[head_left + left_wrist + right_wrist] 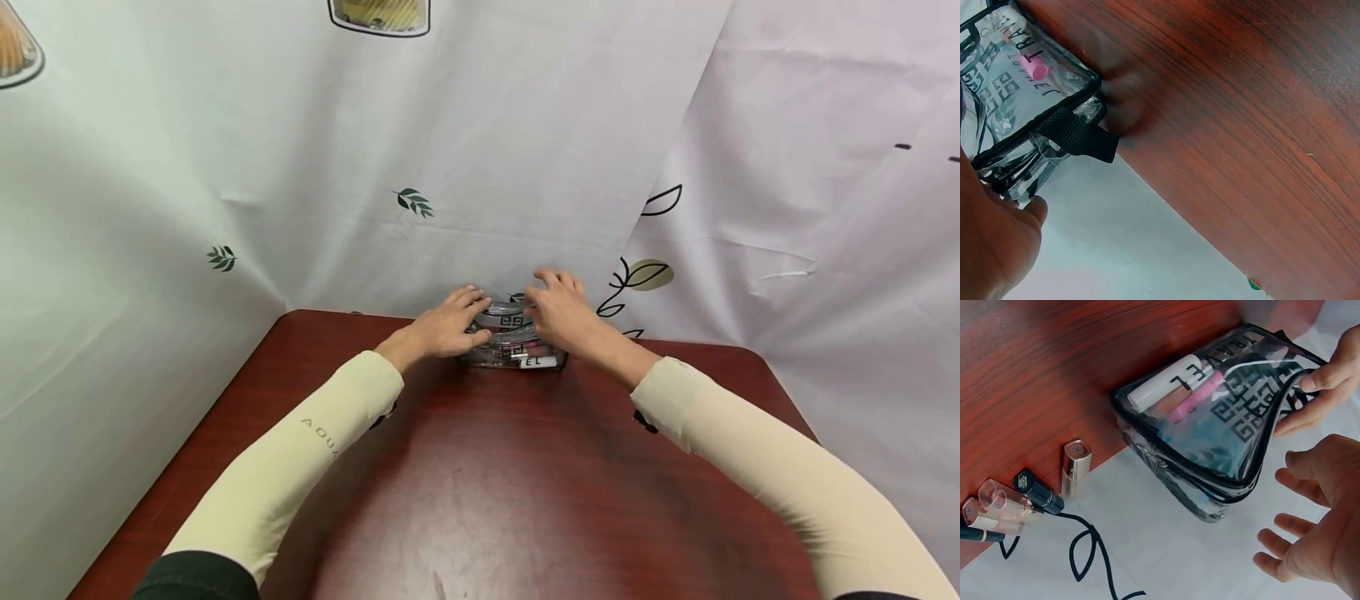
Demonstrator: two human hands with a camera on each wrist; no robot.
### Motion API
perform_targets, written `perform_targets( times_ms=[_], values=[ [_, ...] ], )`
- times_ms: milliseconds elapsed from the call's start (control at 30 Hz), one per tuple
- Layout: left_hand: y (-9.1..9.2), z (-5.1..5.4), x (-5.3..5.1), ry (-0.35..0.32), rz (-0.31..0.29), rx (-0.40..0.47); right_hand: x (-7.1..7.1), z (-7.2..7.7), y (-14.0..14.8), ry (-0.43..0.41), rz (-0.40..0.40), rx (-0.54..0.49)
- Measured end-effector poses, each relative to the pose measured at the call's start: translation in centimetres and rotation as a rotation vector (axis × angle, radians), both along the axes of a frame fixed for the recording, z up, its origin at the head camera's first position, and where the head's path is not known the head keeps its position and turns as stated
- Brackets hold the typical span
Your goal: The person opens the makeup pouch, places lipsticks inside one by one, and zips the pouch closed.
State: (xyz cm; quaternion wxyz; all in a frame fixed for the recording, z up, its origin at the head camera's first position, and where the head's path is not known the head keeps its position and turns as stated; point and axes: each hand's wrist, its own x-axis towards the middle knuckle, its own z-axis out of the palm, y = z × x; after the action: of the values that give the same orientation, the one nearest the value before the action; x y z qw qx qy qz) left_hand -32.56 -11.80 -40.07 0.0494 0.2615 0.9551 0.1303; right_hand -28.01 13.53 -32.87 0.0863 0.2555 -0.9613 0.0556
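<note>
1. Right hand (pixel 1329 519) first: fingers spread and loosely bent, pinching nothing. In its wrist view a strip of background separates it from the clear TRAVEL cosmetic pouch (pixel 1229 450), so call it just beside the pouch, off its right end. From the head view alone I couldn't swear to that, since the fingers overlap the rim.

2. Left hand (pixel 444 325) is the nearer one, no contest. It's at the pouch's left end, thumb over the black-piped rim and a finger underneath, so yeah, a pinch.

3. As for the pouch itself, it's on the far edge of the red-brown table (pixel 480 500), with the white printed curtain (pixel 487 150) right behind it. Long axis runs left to right, pretty much straight across between the two hands, so the right hand has the pouch on its left.

4. Inside the pouch: a white tube (pixel 1163 384) and a pink one. Off its right end, apart from it: a gold lipstick tube (pixel 1076 465) plus a few others.
</note>
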Motion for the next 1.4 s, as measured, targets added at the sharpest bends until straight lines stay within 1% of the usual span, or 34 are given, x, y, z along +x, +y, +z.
perform_targets(
  times_ms=[33, 67, 133, 167, 200, 233, 333, 433, 467, 500, 533, 567, 633, 667, 733, 767, 900, 933, 967, 1033, 1100, 1133, 1200, 1233, 1267, 1333, 1367, 1400],
  values=[
    [0.0, 0.1, 0.1, -0.005, 0.001, 0.001, 0.0, 0.0, 0.1, 0.004, -0.003, -0.001],
    [0.1, 0.5, 0.5, -0.022, 0.001, 0.002, 0.0, -0.1, 0.3, 0.005, -0.003, -0.004],
    [0.2, 1.2, 1.2, -0.032, 0.005, 0.003, 0.1, -0.1, 0.6, 0.015, -0.001, -0.009],
    [0.3, 1.8, 1.7, -0.045, 0.007, 0.0, 0.0, -0.1, 0.8, 0.017, 0.0, -0.013],
    [0.2, 1.8, 1.7, -0.042, 0.005, -0.002, 0.0, -0.1, 1.0, 0.017, 0.0, -0.017],
    [-0.2, 0.6, 0.6, -0.025, -0.011, 0.006, 0.0, -0.1, 1.2, 0.016, -0.001, -0.02],
    [-0.4, -0.8, -0.8, 0.015, -0.023, -0.013, -0.2, -0.2, 1.8, 0.015, -0.004, -0.028],
    [-0.8, -2.5, -2.2, 0.067, -0.022, -0.032, -0.4, -0.1, 2.4, 0.013, -0.008, -0.027],
    [-0.6, -1.9, -1.5, 0.054, -0.01, -0.042, -0.5, -0.1, 2.6, 0.012, -0.009, -0.028],
    [-0.6, -2.0, -1.7, 0.039, -0.011, -0.034, -0.5, -0.1, 2.8, 0.01, -0.011, -0.029],
    [-0.7, -2.2, -1.8, 0.052, -0.01, -0.037, -0.5, -0.1, 3.0, 0.009, -0.015, -0.03],
    [-0.8, -2.2, -1.8, 0.046, -0.008, -0.03, -0.5, 0.0, 3.1, 0.006, -0.019, -0.033],
    [-0.7, -2.1, -1.9, 0.015, -0.013, -0.016, -0.6, 0.0, 3.6, 0.006, -0.026, -0.035],
    [-0.7, -2.1, -1.9, 0.01, -0.014, -0.008, -0.6, 0.1, 3.8, 0.005, -0.029, -0.038],
    [-0.8, -2.2, -1.8, 0.024, -0.012, 0.002, -0.7, 0.1, 4.2, 0.007, -0.036, -0.043],
    [-0.9, -2.3, -2.0, 0.013, -0.014, 0.006, -0.7, 0.2, 4.4, 0.005, -0.04, -0.049],
    [-1.0, -3.0, -2.6, 0.038, -0.01, -0.014, -1.1, 0.2, 5.3, -0.004, -0.055, -0.073],
    [-1.0, -2.9, -2.7, 0.039, -0.008, -0.024, -1.2, 0.2, 5.5, -0.007, -0.06, -0.079],
    [-0.8, -2.7, -2.5, 0.033, -0.01, -0.031, -1.2, 0.1, 5.8, -0.01, -0.065, -0.08],
    [-0.6, -1.9, -1.9, 0.017, -0.005, -0.027, -1.3, 0.1, 6.3, -0.008, -0.079, -0.074],
    [-0.3, -0.7, -1.0, -0.016, -0.009, -0.016, -1.3, 0.0, 6.8, -0.01, -0.094, -0.068],
    [-0.3, -0.7, -0.9, -0.006, -0.015, -0.025, -1.3, 0.0, 7.1, -0.012, -0.103, -0.063],
    [-0.2, 0.0, -0.4, -0.022, -0.02, -0.012, -1.3, -0.2, 7.6, -0.019, -0.119, -0.054],
    [-0.1, 0.1, -0.3, -0.026, -0.02, -0.016, -1.3, -0.3, 7.9, -0.024, -0.124, -0.049],
    [-0.2, 0.0, -0.3, -0.004, -0.024, -0.018, -1.3, -0.3, 8.1, -0.03, -0.131, -0.044],
    [-0.1, 0.1, -0.3, -0.004, -0.024, -0.027, -1.3, -0.5, 8.7, -0.034, -0.145, -0.032],
    [-0.1, -0.2, -0.5, -0.011, -0.028, -0.008, -1.3, -0.5, 9.0, -0.036, -0.152, -0.024],
    [-0.1, -0.1, -0.5, -0.018, -0.026, -0.012, -1.3, -0.6, 9.3, -0.039, -0.159, -0.021]
  ],
)
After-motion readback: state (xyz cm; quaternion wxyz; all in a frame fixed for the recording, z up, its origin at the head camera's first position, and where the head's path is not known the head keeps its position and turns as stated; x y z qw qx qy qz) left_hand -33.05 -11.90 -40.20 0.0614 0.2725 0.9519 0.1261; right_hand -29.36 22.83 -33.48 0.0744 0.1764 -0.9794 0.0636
